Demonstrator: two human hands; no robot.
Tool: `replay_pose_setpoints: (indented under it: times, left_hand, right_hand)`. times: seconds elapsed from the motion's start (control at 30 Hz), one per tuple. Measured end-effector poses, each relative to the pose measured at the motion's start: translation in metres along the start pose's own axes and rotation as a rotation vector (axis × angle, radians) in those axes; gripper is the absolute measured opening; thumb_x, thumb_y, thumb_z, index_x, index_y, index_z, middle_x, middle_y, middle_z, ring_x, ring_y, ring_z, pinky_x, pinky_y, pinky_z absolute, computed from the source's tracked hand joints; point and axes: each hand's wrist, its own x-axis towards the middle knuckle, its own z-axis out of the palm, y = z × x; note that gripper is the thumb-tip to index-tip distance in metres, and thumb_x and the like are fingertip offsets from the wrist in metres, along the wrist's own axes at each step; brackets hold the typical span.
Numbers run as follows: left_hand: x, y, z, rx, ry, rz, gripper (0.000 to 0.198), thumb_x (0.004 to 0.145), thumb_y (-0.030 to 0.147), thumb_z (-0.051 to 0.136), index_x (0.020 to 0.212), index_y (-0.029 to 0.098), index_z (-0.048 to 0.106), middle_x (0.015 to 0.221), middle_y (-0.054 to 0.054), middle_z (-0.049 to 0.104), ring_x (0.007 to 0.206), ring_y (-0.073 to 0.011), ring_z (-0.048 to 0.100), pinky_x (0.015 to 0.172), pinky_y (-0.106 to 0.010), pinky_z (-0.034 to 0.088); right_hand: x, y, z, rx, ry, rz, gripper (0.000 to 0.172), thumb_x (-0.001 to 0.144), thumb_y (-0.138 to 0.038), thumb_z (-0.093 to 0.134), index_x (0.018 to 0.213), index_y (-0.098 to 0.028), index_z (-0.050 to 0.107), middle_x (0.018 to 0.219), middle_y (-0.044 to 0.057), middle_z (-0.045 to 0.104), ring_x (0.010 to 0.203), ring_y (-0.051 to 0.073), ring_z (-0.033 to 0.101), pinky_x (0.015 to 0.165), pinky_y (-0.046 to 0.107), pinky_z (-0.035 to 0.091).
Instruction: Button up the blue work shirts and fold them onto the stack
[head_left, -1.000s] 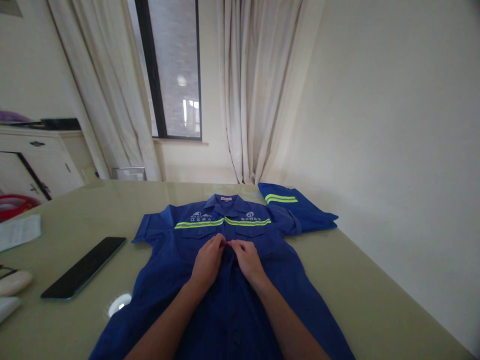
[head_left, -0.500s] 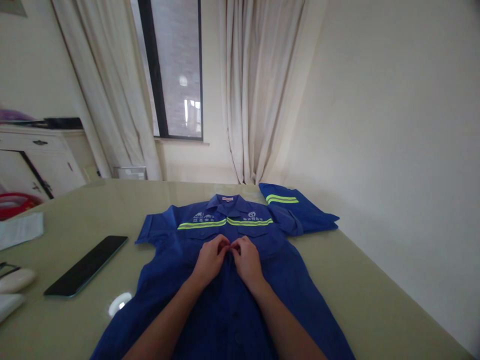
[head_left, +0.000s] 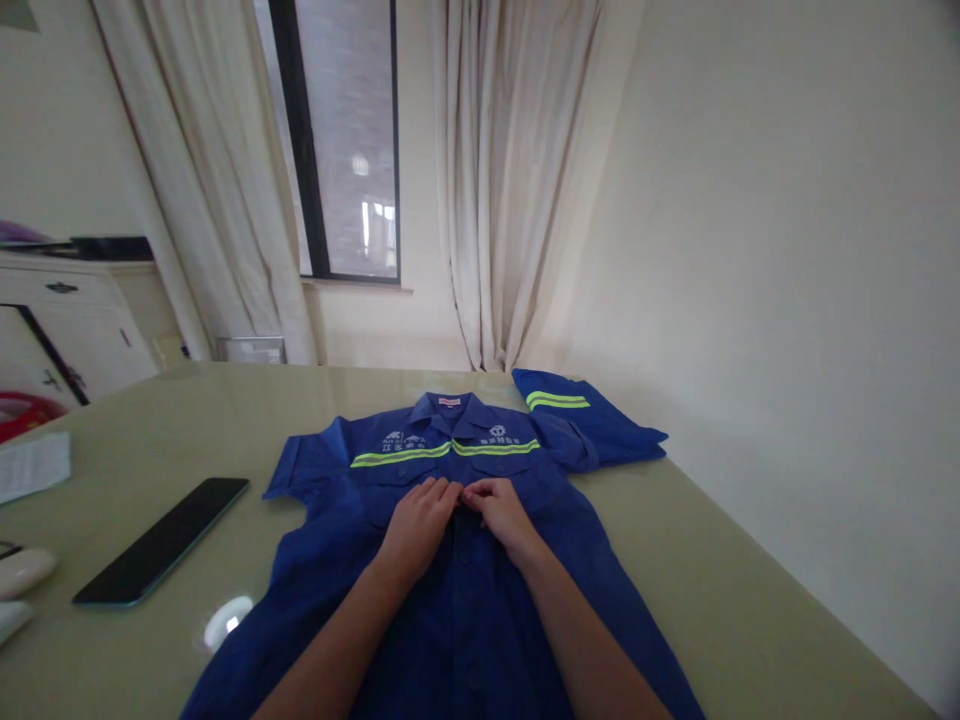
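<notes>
A blue short-sleeved work shirt (head_left: 465, 610) lies spread out face up, its collar pointing away from me. A yellow-green reflective stripe crosses its chest, with white lettering above. At the front placket, just under the chest pockets, both hands meet. My left hand (head_left: 422, 515) is closed with its fingertips on the placket edge. My right hand (head_left: 504, 512) pinches the placket right beside it. The fingertips hide whatever button or buttonhole is between them. Below the hands, the placket runs straight down toward me.
Another folded blue garment (head_left: 592, 415) with a reflective stripe lies behind the shirt's right sleeve. A black phone-like slab (head_left: 165, 540) rests on the glossy table (head_left: 750, 600) at left, near papers (head_left: 34, 467) and a pale mouse-shaped object (head_left: 24, 572). A wall borders the right side.
My left hand has flattened a little over the placket, and my right hand has turned slightly, fingers pointing more to the left. The shirt stays in place; the view has shifted slightly.
</notes>
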Motion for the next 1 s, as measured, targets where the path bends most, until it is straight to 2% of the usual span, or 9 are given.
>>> replay_pose_setpoints:
  times: [0.17, 0.37, 0.5, 0.57, 0.67, 0.77, 0.87, 0.93, 1.0]
  left_hand:
    - [0.001, -0.001, 0.004, 0.044, -0.003, 0.014, 0.018, 0.099, 0.015, 0.049, 0.105, 0.023, 0.064, 0.102, -0.005, 0.068, 0.101, -0.0240, 0.061, 0.090, -0.034, 0.046]
    - [0.005, 0.001, 0.008, 0.064, 0.030, -0.031, 0.014, 0.100, 0.018, 0.051, 0.105, 0.022, 0.063, 0.101, -0.006, 0.070, 0.099, -0.0232, 0.064, 0.088, -0.033, 0.047]
    - [0.004, 0.000, 0.009, 0.073, 0.043, -0.069, 0.019, 0.103, 0.023, 0.046, 0.103, 0.022, 0.065, 0.099, -0.006, 0.070, 0.097, -0.0235, 0.065, 0.086, -0.033, 0.048]
    - [0.004, -0.003, 0.008, 0.079, 0.056, -0.103, 0.025, 0.104, 0.023, 0.041, 0.100, 0.021, 0.066, 0.099, -0.007, 0.071, 0.097, -0.0241, 0.065, 0.087, -0.035, 0.048]
    - [0.001, -0.006, 0.007, 0.091, 0.088, -0.159, 0.031, 0.103, 0.020, 0.038, 0.118, 0.019, 0.064, 0.118, -0.011, 0.070, 0.113, -0.0263, 0.062, 0.097, -0.040, 0.046]
    - [-0.008, -0.005, 0.010, 0.098, 0.082, -0.162, 0.040, 0.101, 0.022, 0.039, 0.137, 0.018, 0.057, 0.141, -0.013, 0.062, 0.134, -0.0276, 0.052, 0.114, -0.047, 0.036]
    - [-0.024, 0.000, 0.013, 0.122, 0.025, -0.154, 0.050, 0.099, 0.025, 0.040, 0.148, 0.019, 0.050, 0.156, -0.012, 0.049, 0.146, -0.0313, 0.039, 0.119, -0.054, 0.029]
    - [-0.037, 0.007, 0.015, 0.158, -0.027, -0.155, 0.056, 0.098, 0.026, 0.039, 0.154, 0.022, 0.043, 0.162, -0.010, 0.040, 0.150, -0.0335, 0.033, 0.119, -0.059, 0.028]
    - [-0.052, 0.014, 0.017, 0.199, -0.077, -0.154, 0.059, 0.096, 0.025, 0.037, 0.156, 0.023, 0.040, 0.164, -0.009, 0.037, 0.150, -0.0350, 0.032, 0.118, -0.063, 0.026]
  right_hand:
    - [-0.002, -0.001, -0.004, 0.039, -0.022, -0.011, 0.025, 0.076, -0.037, 0.068, 0.079, -0.014, 0.078, 0.063, 0.002, 0.068, 0.053, 0.013, 0.054, 0.050, 0.023, 0.040]
    - [-0.006, -0.006, -0.001, -0.023, 0.034, -0.080, 0.025, 0.082, -0.035, 0.064, 0.085, -0.015, 0.078, 0.069, 0.002, 0.071, 0.061, 0.015, 0.059, 0.057, 0.024, 0.044]
    - [-0.012, -0.011, 0.005, -0.139, 0.144, -0.160, 0.022, 0.087, -0.027, 0.058, 0.084, -0.018, 0.078, 0.083, 0.006, 0.073, 0.082, 0.021, 0.065, 0.079, 0.030, 0.049]
    - [-0.017, -0.013, 0.008, -0.225, 0.184, -0.246, 0.025, 0.088, -0.021, 0.054, 0.092, -0.020, 0.078, 0.100, 0.008, 0.074, 0.099, 0.022, 0.065, 0.093, 0.032, 0.046]
    - [-0.028, -0.014, 0.012, -0.438, 0.167, -0.380, 0.039, 0.085, -0.012, 0.051, 0.114, -0.022, 0.075, 0.124, 0.007, 0.070, 0.119, 0.021, 0.060, 0.105, 0.031, 0.040]
    - [-0.040, -0.018, 0.012, -0.641, 0.128, -0.416, 0.040, 0.086, -0.012, 0.051, 0.118, -0.022, 0.073, 0.121, 0.008, 0.073, 0.116, 0.022, 0.062, 0.101, 0.031, 0.042]
    - [-0.045, -0.031, 0.007, -0.762, 0.138, -0.396, 0.025, 0.091, -0.023, 0.052, 0.098, -0.022, 0.076, 0.099, 0.009, 0.077, 0.100, 0.024, 0.068, 0.089, 0.032, 0.046]
    - [-0.040, -0.043, 0.005, -0.793, 0.165, -0.308, 0.033, 0.096, -0.040, 0.050, 0.084, -0.022, 0.076, 0.087, 0.011, 0.077, 0.089, 0.026, 0.071, 0.082, 0.034, 0.048]
    - [-0.031, -0.052, 0.007, -0.810, 0.205, -0.219, 0.045, 0.096, -0.056, 0.050, 0.084, -0.020, 0.075, 0.087, 0.015, 0.076, 0.086, 0.029, 0.072, 0.078, 0.037, 0.049]
